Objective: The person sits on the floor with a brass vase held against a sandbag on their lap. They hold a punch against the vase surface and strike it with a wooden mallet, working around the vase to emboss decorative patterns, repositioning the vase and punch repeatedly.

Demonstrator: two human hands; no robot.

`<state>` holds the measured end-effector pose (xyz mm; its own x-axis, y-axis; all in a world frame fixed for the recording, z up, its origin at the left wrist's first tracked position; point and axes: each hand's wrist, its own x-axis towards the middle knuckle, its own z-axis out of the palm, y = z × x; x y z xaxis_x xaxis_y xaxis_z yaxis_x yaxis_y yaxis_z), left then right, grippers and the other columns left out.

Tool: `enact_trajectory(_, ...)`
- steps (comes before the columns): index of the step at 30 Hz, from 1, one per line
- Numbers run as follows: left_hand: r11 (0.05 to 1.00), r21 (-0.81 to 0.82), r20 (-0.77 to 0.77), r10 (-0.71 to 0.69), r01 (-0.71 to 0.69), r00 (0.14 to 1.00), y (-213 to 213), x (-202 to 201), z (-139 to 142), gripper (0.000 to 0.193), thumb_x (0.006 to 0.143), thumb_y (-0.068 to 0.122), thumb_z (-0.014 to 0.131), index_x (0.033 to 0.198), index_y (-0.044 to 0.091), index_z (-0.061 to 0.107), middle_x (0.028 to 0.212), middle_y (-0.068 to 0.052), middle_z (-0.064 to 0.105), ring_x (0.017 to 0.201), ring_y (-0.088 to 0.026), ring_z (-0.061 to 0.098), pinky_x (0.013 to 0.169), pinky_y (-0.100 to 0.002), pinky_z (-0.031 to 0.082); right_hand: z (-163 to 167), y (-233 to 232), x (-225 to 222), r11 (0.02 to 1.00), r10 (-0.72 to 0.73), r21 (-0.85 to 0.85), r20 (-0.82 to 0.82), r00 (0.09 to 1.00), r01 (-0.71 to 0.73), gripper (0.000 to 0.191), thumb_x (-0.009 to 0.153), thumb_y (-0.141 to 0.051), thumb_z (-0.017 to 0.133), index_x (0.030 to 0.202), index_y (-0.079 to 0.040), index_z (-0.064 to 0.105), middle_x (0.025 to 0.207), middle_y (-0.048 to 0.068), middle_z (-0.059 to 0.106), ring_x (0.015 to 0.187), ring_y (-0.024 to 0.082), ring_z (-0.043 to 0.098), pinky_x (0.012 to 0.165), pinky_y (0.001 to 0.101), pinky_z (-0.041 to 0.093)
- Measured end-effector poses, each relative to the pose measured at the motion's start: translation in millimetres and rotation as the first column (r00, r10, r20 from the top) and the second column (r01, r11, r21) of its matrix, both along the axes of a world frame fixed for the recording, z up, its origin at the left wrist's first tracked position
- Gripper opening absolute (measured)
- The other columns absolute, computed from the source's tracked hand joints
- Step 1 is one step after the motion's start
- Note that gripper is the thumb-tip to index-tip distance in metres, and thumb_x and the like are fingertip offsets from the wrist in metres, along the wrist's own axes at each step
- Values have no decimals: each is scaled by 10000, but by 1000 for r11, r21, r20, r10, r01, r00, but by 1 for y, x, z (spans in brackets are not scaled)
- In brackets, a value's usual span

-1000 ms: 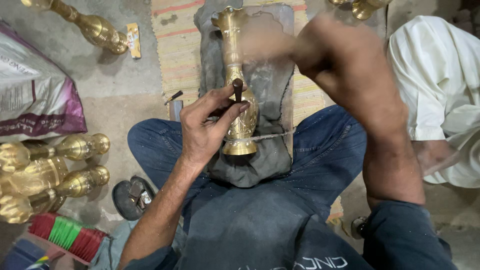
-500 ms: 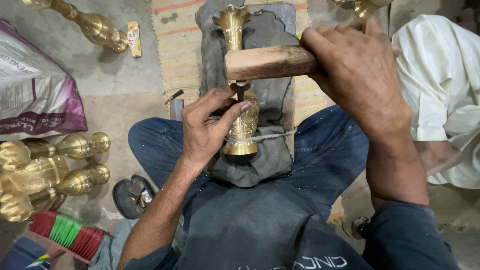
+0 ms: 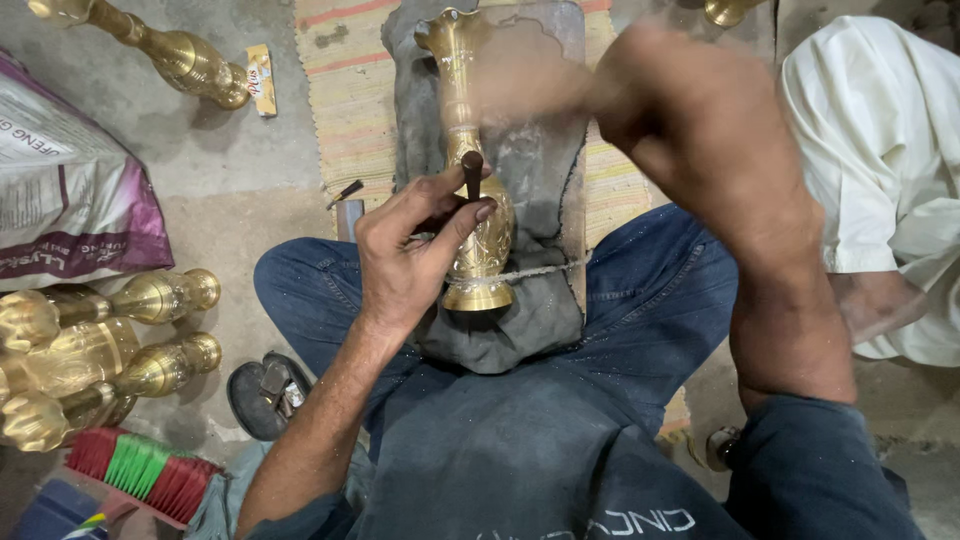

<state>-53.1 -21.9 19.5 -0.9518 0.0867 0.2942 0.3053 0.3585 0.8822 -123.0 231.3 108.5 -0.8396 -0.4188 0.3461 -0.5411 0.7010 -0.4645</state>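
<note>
Left hand [image 3: 405, 255] pinching punch [image 3: 472, 175] on brass vase [image 3: 478, 225]; right hand [image 3: 690, 110] blurred, perhaps gripping something.

Left hand [image 3: 405, 262] pinching dark punch [image 3: 472, 175] upright against belly of brass vase [image 3: 470, 170]. Vase lying on grey cloth [image 3: 500, 335] across lap, mouth pointing away. Right hand [image 3: 650, 95] raised over vase neck, blurred. More brass vases [image 3: 90, 340] heaped on floor at left, striped mat [image 3: 345, 90] beyond.
</note>
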Motion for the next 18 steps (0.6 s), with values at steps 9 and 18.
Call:
enact_trajectory(9, 1000, 19, -27, -13, 14, 1000, -2, 0, 3, 314, 959, 66, 798, 1245, -12, 694, 1077, -96, 771, 912, -145, 773, 772, -275, 623, 1, -6, 1, 939, 28, 342, -162, 986, 29, 322, 897, -152, 852, 1090, -63, 611, 910, 83, 679, 888, 255, 686, 822, 444, 485)
enact_trajectory(18, 975, 212, 171, 26, -62, 985, 3, 1, 6, 316, 971, 54, 785, 1272, -2, 708, 948, -85, 761, 820, -137, 723, 741, -266, 586, -14, 9, -4, 988, 141, 81, -178, 974, -129, 343, 931, -71, 823, 1154, -31, 566, 996, 129, 671, 919, 301, 687, 784, 419, 540)
